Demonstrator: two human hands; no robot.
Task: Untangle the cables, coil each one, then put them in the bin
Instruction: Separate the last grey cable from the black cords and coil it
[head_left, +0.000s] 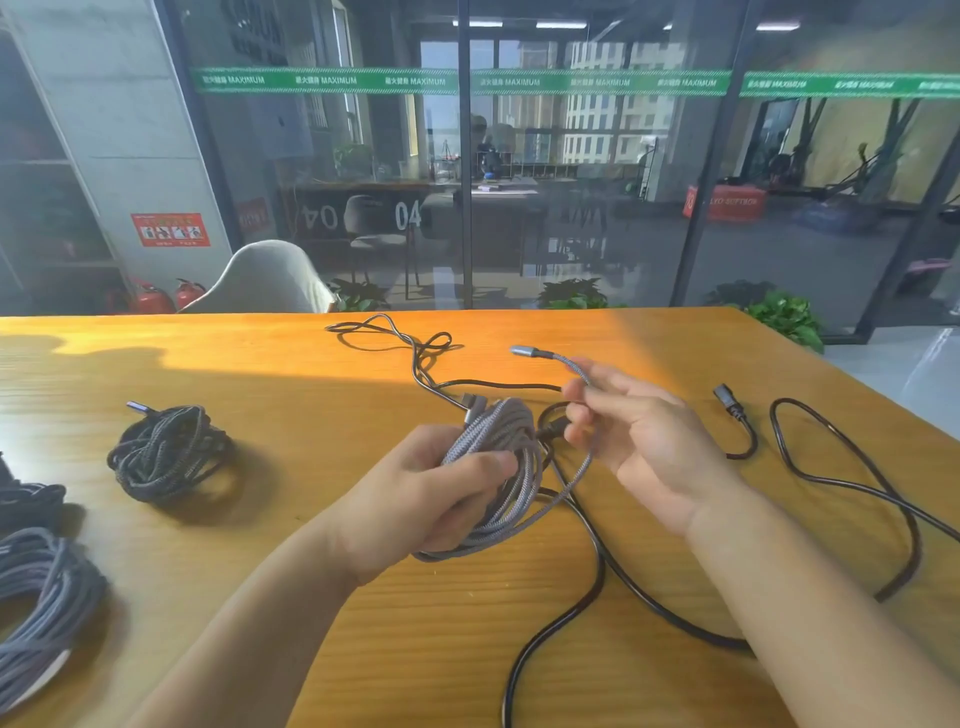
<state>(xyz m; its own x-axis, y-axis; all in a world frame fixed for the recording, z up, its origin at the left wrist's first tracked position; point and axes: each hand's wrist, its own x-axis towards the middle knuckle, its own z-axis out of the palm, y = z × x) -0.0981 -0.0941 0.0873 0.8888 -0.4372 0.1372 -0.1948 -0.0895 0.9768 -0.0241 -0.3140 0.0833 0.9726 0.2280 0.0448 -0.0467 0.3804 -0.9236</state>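
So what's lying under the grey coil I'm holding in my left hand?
Beneath the grey braided coil a black cable runs across the wooden table, then loops toward the near edge. The left hand and the coil cover part of it, so any crossings there are hidden.

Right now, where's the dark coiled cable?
In the head view, the dark coiled cable lies on the table's left side, left of the left hand.
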